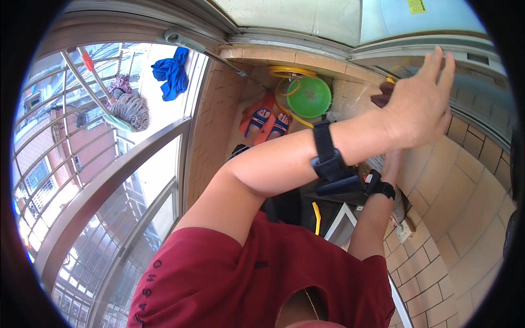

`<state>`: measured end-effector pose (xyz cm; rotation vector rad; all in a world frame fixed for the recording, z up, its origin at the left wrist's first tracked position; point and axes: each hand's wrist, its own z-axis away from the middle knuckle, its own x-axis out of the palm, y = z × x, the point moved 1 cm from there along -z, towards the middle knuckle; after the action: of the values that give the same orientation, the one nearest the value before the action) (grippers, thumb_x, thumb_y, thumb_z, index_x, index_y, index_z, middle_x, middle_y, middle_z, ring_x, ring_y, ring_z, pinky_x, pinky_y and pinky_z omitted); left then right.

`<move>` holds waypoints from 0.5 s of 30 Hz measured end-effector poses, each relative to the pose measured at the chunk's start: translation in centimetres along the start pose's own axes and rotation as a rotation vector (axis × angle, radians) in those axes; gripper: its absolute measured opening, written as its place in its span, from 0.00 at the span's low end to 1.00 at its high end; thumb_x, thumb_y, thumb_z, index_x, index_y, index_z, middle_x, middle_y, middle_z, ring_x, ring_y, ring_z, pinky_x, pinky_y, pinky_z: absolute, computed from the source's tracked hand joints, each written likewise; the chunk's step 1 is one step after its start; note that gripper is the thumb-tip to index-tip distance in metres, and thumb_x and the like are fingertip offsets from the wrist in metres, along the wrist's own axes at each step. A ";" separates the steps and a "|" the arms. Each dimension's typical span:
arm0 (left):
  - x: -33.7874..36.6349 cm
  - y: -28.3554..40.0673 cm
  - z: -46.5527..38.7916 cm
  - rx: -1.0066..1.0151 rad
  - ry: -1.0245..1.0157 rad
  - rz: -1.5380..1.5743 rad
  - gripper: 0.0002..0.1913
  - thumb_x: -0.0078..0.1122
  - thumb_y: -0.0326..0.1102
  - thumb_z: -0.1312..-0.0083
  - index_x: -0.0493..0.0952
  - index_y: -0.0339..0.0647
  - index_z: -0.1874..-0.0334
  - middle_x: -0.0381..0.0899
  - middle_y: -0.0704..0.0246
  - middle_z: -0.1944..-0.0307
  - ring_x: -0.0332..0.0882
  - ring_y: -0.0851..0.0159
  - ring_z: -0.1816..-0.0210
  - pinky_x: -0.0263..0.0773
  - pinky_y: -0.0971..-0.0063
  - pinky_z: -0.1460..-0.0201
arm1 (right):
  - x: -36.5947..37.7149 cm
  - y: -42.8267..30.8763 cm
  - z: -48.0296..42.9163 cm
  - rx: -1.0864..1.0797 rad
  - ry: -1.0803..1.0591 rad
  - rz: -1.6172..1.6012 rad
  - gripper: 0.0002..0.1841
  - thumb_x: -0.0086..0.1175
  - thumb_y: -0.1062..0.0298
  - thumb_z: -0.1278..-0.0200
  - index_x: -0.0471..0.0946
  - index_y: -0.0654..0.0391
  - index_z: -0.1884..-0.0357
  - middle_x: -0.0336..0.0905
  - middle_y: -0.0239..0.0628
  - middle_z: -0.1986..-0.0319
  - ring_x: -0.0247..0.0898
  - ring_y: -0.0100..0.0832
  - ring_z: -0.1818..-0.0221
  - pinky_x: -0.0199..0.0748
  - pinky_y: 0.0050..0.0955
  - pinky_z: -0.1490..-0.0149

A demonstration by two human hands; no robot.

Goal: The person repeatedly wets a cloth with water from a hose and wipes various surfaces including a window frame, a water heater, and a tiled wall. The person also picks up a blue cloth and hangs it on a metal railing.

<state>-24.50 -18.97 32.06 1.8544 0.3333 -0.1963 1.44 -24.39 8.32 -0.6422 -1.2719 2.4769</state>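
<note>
My left hand [424,96] is raised at the upper right, in front of the sliding window's metal frame [478,58]. Several of its fingers stretch upward, and nothing is visible held in it; whether it touches the frame is unclear. A dark red object [381,96], partly hidden, shows beside its wrist. Below the left forearm lies my right hand [392,162], mostly hidden, so its fingers and any hold cannot be seen. A grey string mop head [375,162] shows partly beside it. Both wrists wear black straps with devices.
A green basin [309,97] stands on the floor beside a yellow hose [301,120], near my sandalled feet. A metal pole [223,61] slants across the upper corner. At left are a railing [139,153], mops [130,111] and blue cloth [171,74]. A wall socket [405,231] is at right.
</note>
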 end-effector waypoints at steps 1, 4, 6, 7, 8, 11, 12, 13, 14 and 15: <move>0.7 0.4 0.0 -0.011 0.016 -0.005 0.42 0.57 0.33 0.39 0.49 0.21 0.26 0.49 0.29 0.29 0.64 0.32 0.32 0.77 0.51 0.43 | -0.1 0.1 -0.1 -0.006 -0.010 0.011 0.25 0.50 0.58 0.23 0.67 0.47 0.27 0.56 0.18 0.84 0.48 0.13 0.87 0.48 0.18 0.84; 1.7 0.5 0.0 -0.020 0.014 0.002 0.43 0.57 0.32 0.39 0.47 0.22 0.25 0.43 0.26 0.28 0.59 0.30 0.29 0.77 0.50 0.44 | -0.5 0.4 0.1 -0.019 -0.046 0.041 0.25 0.50 0.58 0.23 0.67 0.47 0.27 0.57 0.19 0.84 0.48 0.13 0.87 0.48 0.18 0.84; 1.8 0.4 0.0 -0.025 0.014 0.026 0.43 0.57 0.32 0.40 0.48 0.24 0.24 0.42 0.27 0.27 0.58 0.30 0.29 0.77 0.50 0.44 | -0.4 0.5 0.5 -0.026 -0.078 0.062 0.25 0.50 0.57 0.23 0.67 0.47 0.27 0.57 0.19 0.84 0.48 0.13 0.88 0.48 0.18 0.84; 1.7 0.3 0.1 -0.033 0.023 0.039 0.43 0.57 0.31 0.40 0.49 0.27 0.24 0.43 0.29 0.27 0.59 0.32 0.28 0.77 0.50 0.43 | -0.4 0.5 0.8 -0.031 -0.091 0.069 0.25 0.50 0.57 0.23 0.66 0.47 0.27 0.57 0.19 0.84 0.48 0.14 0.88 0.48 0.18 0.84; 1.6 0.2 0.3 -0.037 0.033 0.051 0.42 0.57 0.31 0.41 0.50 0.29 0.23 0.44 0.30 0.26 0.59 0.33 0.28 0.77 0.51 0.43 | -0.2 0.5 1.1 -0.034 -0.112 0.080 0.25 0.50 0.57 0.23 0.66 0.47 0.26 0.57 0.19 0.84 0.48 0.14 0.88 0.48 0.18 0.84; 0.9 -0.9 1.7 -0.066 -0.053 0.210 0.40 0.56 0.30 0.41 0.57 0.39 0.23 0.45 0.38 0.24 0.69 0.35 0.35 0.77 0.53 0.44 | 0.4 0.5 2.0 -0.062 -0.168 0.111 0.26 0.50 0.57 0.23 0.66 0.47 0.26 0.57 0.19 0.84 0.48 0.14 0.88 0.49 0.18 0.84; 0.8 -1.2 2.8 -0.094 -0.095 0.227 0.38 0.55 0.30 0.41 0.60 0.41 0.24 0.50 0.40 0.24 0.72 0.36 0.38 0.77 0.53 0.45 | 0.7 0.5 2.3 -0.067 -0.185 0.118 0.26 0.50 0.57 0.23 0.66 0.47 0.26 0.57 0.19 0.84 0.48 0.14 0.88 0.49 0.18 0.84; 0.7 -1.3 4.4 -0.104 -0.086 0.249 0.36 0.55 0.30 0.41 0.62 0.43 0.25 0.54 0.42 0.25 0.75 0.38 0.41 0.77 0.54 0.46 | 1.0 0.3 2.5 -0.070 -0.199 0.123 0.26 0.50 0.57 0.23 0.66 0.47 0.26 0.57 0.20 0.84 0.48 0.14 0.88 0.49 0.18 0.84; 0.6 -1.9 5.8 -0.115 -0.079 0.271 0.35 0.54 0.30 0.41 0.65 0.45 0.26 0.58 0.44 0.26 0.78 0.40 0.44 0.78 0.55 0.47 | 1.4 0.2 2.8 -0.072 -0.213 0.128 0.26 0.50 0.57 0.23 0.66 0.47 0.26 0.57 0.20 0.83 0.48 0.14 0.88 0.49 0.18 0.84; 0.4 -3.2 7.3 -0.159 -0.127 0.280 0.34 0.53 0.30 0.40 0.66 0.44 0.27 0.68 0.46 0.33 0.80 0.42 0.49 0.78 0.57 0.48 | 1.8 0.0 3.0 -0.076 -0.225 0.134 0.26 0.50 0.57 0.23 0.66 0.47 0.26 0.57 0.20 0.83 0.48 0.14 0.88 0.49 0.18 0.84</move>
<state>-24.93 -24.96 26.83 1.7002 -0.0004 -0.0915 -1.63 -25.70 9.37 -0.4911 -1.4535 2.6841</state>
